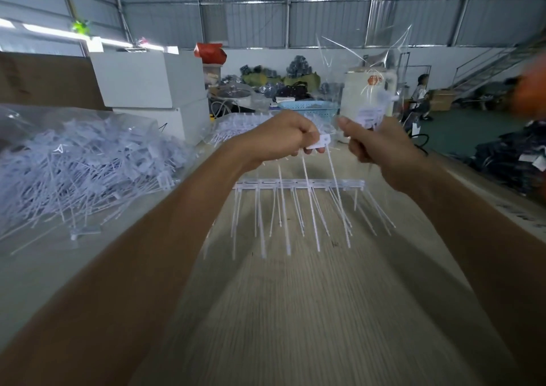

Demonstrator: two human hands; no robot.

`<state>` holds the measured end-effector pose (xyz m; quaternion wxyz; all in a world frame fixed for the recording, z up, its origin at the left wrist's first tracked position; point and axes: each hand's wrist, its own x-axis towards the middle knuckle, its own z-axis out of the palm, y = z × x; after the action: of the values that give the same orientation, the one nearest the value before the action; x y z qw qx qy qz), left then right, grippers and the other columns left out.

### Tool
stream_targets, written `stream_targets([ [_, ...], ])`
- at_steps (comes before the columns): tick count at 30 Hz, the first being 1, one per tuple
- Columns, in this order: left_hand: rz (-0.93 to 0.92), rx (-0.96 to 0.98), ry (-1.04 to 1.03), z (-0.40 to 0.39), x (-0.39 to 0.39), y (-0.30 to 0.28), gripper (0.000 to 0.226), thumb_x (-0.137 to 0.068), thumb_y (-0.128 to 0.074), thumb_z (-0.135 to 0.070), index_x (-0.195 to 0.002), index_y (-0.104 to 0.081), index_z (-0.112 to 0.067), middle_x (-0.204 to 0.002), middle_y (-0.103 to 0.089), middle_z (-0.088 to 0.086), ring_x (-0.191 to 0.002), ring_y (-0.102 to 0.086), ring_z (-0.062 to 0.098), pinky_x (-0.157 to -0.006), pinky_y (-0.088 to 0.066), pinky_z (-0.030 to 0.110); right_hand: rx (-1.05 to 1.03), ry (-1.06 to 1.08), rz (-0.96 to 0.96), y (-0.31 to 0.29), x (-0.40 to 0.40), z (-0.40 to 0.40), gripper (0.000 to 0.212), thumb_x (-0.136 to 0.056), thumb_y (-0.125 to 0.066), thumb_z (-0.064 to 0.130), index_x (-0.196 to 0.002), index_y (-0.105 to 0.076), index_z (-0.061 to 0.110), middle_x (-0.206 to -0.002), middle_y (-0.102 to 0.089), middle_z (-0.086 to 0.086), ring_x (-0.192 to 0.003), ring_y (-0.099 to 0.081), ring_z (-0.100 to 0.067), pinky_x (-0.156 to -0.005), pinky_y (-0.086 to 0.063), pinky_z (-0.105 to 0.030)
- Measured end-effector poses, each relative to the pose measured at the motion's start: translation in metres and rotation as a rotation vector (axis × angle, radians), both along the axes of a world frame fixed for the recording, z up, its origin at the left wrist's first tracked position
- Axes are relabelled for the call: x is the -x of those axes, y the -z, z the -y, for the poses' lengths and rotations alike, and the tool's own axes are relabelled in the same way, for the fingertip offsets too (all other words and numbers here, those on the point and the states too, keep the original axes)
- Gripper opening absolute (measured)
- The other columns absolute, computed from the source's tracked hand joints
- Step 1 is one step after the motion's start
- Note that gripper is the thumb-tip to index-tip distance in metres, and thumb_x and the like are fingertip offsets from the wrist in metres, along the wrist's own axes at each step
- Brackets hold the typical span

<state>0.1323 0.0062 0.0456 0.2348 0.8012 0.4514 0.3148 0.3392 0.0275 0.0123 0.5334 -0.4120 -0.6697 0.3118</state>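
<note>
Grips a bunch of white tag ties (317, 146) in the curled left hand (277, 140), raised above the wooden table (295, 311). Pinches a clear plastic bag (372, 69) (more ties inside) in the right hand (381, 149), just beside. Below both, a strip of ties (298, 183); far left, a loose heap (82, 167).

I see a white tag (320, 143) held up, a strip of thin ties (298, 183) hanging below; a clear bag (375, 69) beside it seemingly holds more.
</note>
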Motion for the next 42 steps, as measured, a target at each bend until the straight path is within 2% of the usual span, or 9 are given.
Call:
stream_targets([
  [7,-0.005,-0.088,-0.039,-0.004,0.01,0.008,0.016,-0.093,-0.067,-0.002,-0.107,-0.074,0.0,-0.081,-0.07,0.003,-0.067,-0.064,0.007,-0.067,-0.049,0.018,0.22,-0.041,0.042,0.004,0.032,0.005,0.053,-0.091,-0.055,0.068,-0.071,-0.058,0.018,-0.059,-0.057,-0.005,-0.057,-0.054,-0.017,-0.066,-0.043,-0.033],
  [13,0.049,-0.223,-0.123,-0.009,0.005,0.009,0.019,-0.084,-0.08,-0.016,-0.096,-0.07,-0.005,-0.091,-0.073,0.013,-0.087,-0.07,0.026,-0.082,-0.058,0.039,0.148,-0.084,-0.037,0.009,0.038,0.01,0.028,-0.096,-0.066,0.038,-0.076,-0.057,0.021,-0.048,-0.043,0.005,-0.043,-0.04,-0.012,-0.051,-0.034,-0.028],
  [18,-0.01,-0.087,-0.211,-0.012,0.006,0.011,0.04,-0.101,-0.057,-0.035,-0.075,-0.057,-0.006,-0.067,-0.045,0.015,-0.06,-0.043,0.02,-0.062,-0.033,0.03,0.163,-0.22,-0.143,-0.004,0.035,0.012,0.028,-0.098,-0.065,0.036,-0.075,-0.055,0.022,-0.055,-0.046,0.003,-0.046,-0.032,-0.009,-0.044,-0.027,-0.022],
  [22,0.179,0.018,-0.181,-0.011,0.008,0.005,0.04,-0.102,-0.053,-0.042,-0.081,-0.068,-0.011,-0.069,-0.063,-0.004,-0.06,-0.055,0.006,-0.059,-0.041,0.022,0.142,-0.209,-0.119,-0.003,0.041,0.015,0.02,-0.096,-0.068,0.03,-0.08,-0.067,0.019,-0.061,-0.058,-0.004,-0.044,-0.037,-0.007,-0.043,-0.027,-0.019],
  [26,0.121,0.05,-0.155,-0.009,0.012,0.003,0.041,-0.102,-0.051,-0.045,-0.106,-0.066,-0.007,-0.082,-0.074,-0.001,-0.066,-0.067,0.006,-0.074,-0.046,0.028,0.112,-0.153,-0.38,-0.007,0.035,0.013,0.025,-0.098,-0.066,0.026,-0.077,-0.056,0.018,-0.06,-0.055,-0.001,-0.045,-0.037,-0.007,-0.043,-0.026,-0.02],
  [28,0.056,0.026,-0.106,-0.007,0.011,0.005,0.029,-0.104,-0.052,-0.035,-0.097,-0.067,-0.011,-0.074,-0.072,-0.002,-0.066,-0.065,0.008,-0.07,-0.045,0.027,0.12,-0.162,-0.407,-0.007,0.033,0.012,0.027,-0.096,-0.068,0.03,-0.077,-0.053,0.018,-0.06,-0.05,0.0,-0.049,-0.035,-0.009,-0.044,-0.024,-0.021],
  [31,0.14,-0.048,-0.057,-0.005,0.008,0.005,0.026,-0.104,-0.053,-0.022,-0.081,-0.063,-0.018,-0.064,-0.063,-0.01,-0.055,-0.053,-0.002,-0.059,-0.043,0.015,0.153,-0.195,-0.376,-0.005,0.033,0.009,0.029,-0.09,-0.076,0.033,-0.089,-0.052,0.015,-0.058,-0.04,0.003,-0.051,-0.031,-0.009,-0.045,-0.023,-0.022],
  [37,-0.01,-0.095,-0.04,-0.002,0.013,0.0,0.023,-0.104,-0.052,-0.019,-0.098,-0.064,0.0,-0.085,-0.07,0.01,-0.062,-0.055,0.008,-0.06,-0.047,0.016,0.311,-0.358,-0.198,-0.001,0.025,0.01,0.026,-0.092,-0.072,0.035,-0.077,-0.053,0.025,-0.058,-0.04,0.007,-0.048,-0.031,-0.007,-0.042,-0.026,-0.019],
  [42,0.28,0.066,-0.084,-0.006,0.006,-0.005,0.02,-0.103,-0.052,-0.02,-0.094,-0.065,-0.009,-0.06,-0.058,-0.006,-0.05,-0.048,0.004,-0.046,-0.036,0.016,0.135,-0.318,-0.085,-0.009,0.023,0.015,0.019,-0.096,-0.067,0.031,-0.085,-0.061,0.017,-0.057,-0.047,0.003,-0.047,-0.038,-0.007,-0.046,-0.026,-0.02],
])
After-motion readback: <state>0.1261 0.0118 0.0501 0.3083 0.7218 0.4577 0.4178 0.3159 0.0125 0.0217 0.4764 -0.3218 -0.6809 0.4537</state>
